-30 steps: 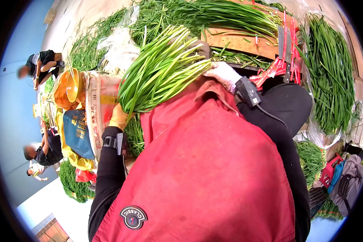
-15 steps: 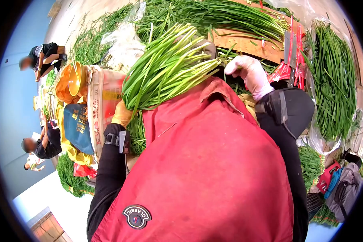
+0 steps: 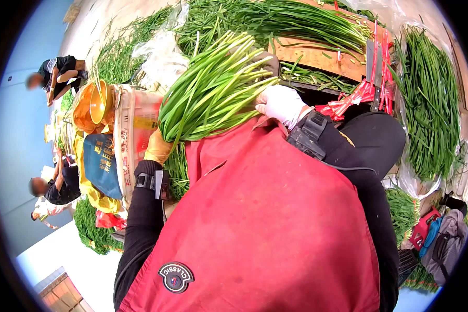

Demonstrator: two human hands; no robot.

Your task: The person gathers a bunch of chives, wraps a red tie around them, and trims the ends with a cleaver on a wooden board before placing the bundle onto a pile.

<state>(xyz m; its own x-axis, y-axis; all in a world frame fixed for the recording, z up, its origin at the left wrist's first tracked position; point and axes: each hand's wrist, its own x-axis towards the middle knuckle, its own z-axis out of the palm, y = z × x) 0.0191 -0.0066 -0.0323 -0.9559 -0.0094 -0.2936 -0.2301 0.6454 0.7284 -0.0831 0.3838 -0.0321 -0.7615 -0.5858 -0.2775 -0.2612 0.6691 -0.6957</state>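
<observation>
A thick bunch of garlic chives (image 3: 208, 91) lies across my lap, its green leaves to the left and its pale stalk ends to the right. My left hand (image 3: 158, 147), in a yellow-orange glove, is closed at the leafy end; its fingers are partly hidden behind the leaves. At the stalk ends is my right hand (image 3: 281, 105) in a whitish glove, fingers curled and pinching at the lower stalks. A red apron (image 3: 265, 208) covers my front, just below the bunch.
A cleaver (image 3: 373, 62) and red ties (image 3: 348, 104) sit right of a wooden board (image 3: 317, 60) bearing more chives. Bagged chives (image 3: 429, 104) lie far right. Left stand a crate (image 3: 127, 140) and an orange bowl (image 3: 99, 101). People (image 3: 62, 75) crouch further left.
My right hand has moved left and down from beside the bunch to its stalk ends, uncovering the red ties and cut bits behind. My left hand stays at the leafy end.
</observation>
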